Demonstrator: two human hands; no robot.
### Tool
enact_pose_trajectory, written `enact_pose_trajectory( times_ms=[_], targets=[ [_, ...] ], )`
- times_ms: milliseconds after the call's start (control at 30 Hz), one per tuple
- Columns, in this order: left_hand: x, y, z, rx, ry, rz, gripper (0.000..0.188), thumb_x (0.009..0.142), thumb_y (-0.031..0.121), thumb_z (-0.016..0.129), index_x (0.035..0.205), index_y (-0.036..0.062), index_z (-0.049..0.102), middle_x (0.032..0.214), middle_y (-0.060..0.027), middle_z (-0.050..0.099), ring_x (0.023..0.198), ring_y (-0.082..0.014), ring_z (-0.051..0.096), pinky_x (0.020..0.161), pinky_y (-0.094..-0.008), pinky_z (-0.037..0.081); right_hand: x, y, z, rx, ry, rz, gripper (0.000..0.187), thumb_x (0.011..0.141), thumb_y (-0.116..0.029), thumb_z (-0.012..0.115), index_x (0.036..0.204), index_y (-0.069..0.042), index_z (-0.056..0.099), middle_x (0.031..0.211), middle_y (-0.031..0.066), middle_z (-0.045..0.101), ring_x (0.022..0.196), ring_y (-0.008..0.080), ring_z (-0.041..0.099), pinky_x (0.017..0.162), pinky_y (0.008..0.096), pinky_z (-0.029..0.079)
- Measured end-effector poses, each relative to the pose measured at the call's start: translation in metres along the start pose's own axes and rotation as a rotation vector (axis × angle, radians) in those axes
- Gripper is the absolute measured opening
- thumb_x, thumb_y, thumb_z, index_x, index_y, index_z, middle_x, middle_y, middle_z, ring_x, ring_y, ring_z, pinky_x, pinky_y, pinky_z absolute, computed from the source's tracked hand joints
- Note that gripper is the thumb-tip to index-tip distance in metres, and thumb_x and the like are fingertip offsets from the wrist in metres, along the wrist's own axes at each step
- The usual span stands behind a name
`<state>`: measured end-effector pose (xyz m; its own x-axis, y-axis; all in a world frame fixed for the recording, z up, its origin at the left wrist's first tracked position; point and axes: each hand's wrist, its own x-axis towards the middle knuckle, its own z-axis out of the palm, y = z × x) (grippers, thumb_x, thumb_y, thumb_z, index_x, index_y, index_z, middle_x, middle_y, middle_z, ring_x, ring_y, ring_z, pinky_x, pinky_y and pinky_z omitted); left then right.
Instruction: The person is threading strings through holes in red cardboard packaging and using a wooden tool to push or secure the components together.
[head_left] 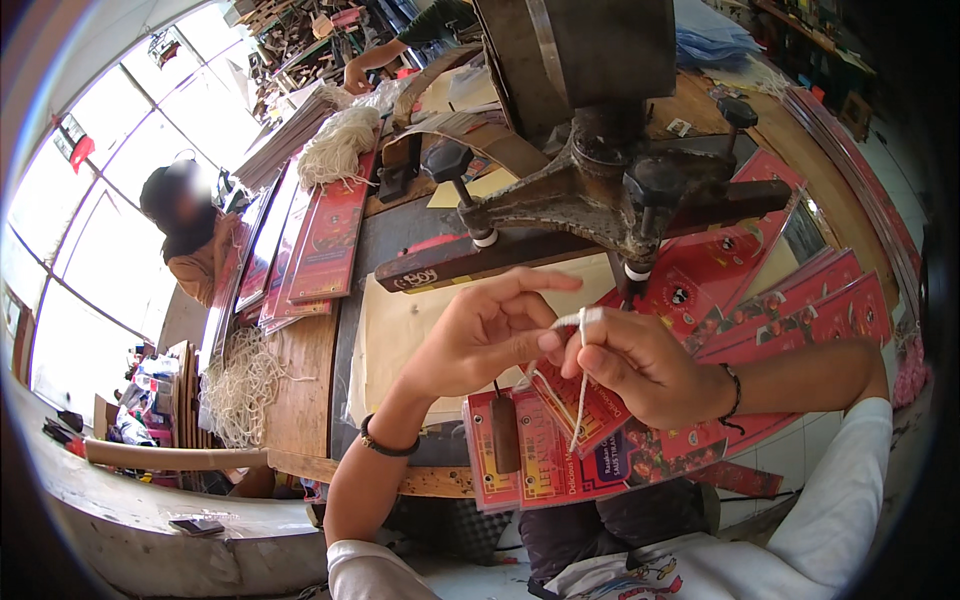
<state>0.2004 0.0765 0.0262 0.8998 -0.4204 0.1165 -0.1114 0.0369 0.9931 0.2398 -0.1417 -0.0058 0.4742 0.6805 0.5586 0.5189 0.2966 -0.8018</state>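
My left hand (485,335) and my right hand (640,365) meet in front of the press, over the red printed sheets. A white cord (580,390) loops over my right fingers and hangs down, and that hand is closed on it. My left thumb and a fingertip pinch at the cord beside the right fingertips, while the left index finger points out to the right. Below the hands, a red printed card (590,405) lies tilted on a stack of red and yellow cards (490,470). A wooden-handled tool with a thin metal shaft (506,435) rests on that stack.
A heavy dark metal press (600,170) with black knobs stands right ahead. Red sheets (335,235) lie left with a bundle of white cords (340,145) on top. Loose cords (245,390) hang at the table's left edge. A person (190,230) sits left; another's hand (365,72) reaches in behind.
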Motion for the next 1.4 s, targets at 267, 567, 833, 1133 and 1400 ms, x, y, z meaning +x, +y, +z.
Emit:
enact_pose_trajectory(
  times_ms=[267,567,833,1133,1400],
  targets=[
    [-0.001,-0.005,0.006,-0.053,0.012,0.116,0.016,0.099,0.006,0.060,0.109,-0.0062,0.063,0.092,-0.0087,0.068,0.087,-0.0112,0.063,0.076,-0.0268,0.053,-0.002,-0.008,-0.005,0.022,-0.069,0.253,0.026,0.105,-0.022,0.049,0.095,-0.001,0.059,0.069,0.0074,0.055,0.061,0.0132,0.051,0.058,0.0302,0.042],
    [0.002,-0.013,0.010,0.058,0.087,0.172,0.016,0.096,0.005,0.063,0.109,-0.0041,0.066,0.091,-0.0052,0.067,0.082,-0.0111,0.064,0.075,-0.0267,0.052,0.001,-0.008,-0.003,0.012,-0.083,0.271,0.025,0.105,-0.021,0.049,0.097,0.000,0.061,0.075,0.0106,0.061,0.066,0.0161,0.059,0.062,0.0324,0.045],
    [0.002,-0.008,0.007,0.283,0.075,0.202,0.018,0.094,0.004,0.064,0.111,-0.0017,0.069,0.088,-0.0069,0.066,0.078,-0.0116,0.063,0.072,-0.0271,0.050,0.003,-0.003,0.000,0.047,-0.060,0.245,0.025,0.105,-0.020,0.047,0.104,0.001,0.059,0.077,0.0128,0.062,0.067,0.0193,0.060,0.064,0.0331,0.047],
    [0.001,-0.007,0.006,0.132,0.016,0.122,0.011,0.091,0.002,0.067,0.099,-0.0053,0.067,0.095,-0.0089,0.061,0.086,-0.0145,0.060,0.074,-0.0274,0.052,0.003,-0.002,0.001,0.023,-0.099,0.260,0.027,0.106,-0.024,0.047,0.105,0.001,0.058,0.076,0.0156,0.060,0.067,0.0251,0.059,0.063,0.0369,0.046],
    [0.003,-0.009,0.003,0.135,-0.010,0.233,0.010,0.091,0.004,0.069,0.098,-0.0019,0.065,0.094,-0.0053,0.062,0.078,-0.0113,0.065,0.073,-0.0267,0.052,0.003,-0.002,0.002,-0.027,-0.149,0.287,0.034,0.106,-0.029,0.047,0.101,0.002,0.059,0.076,0.0176,0.061,0.066,0.0291,0.062,0.062,0.0382,0.046]
  ],
)
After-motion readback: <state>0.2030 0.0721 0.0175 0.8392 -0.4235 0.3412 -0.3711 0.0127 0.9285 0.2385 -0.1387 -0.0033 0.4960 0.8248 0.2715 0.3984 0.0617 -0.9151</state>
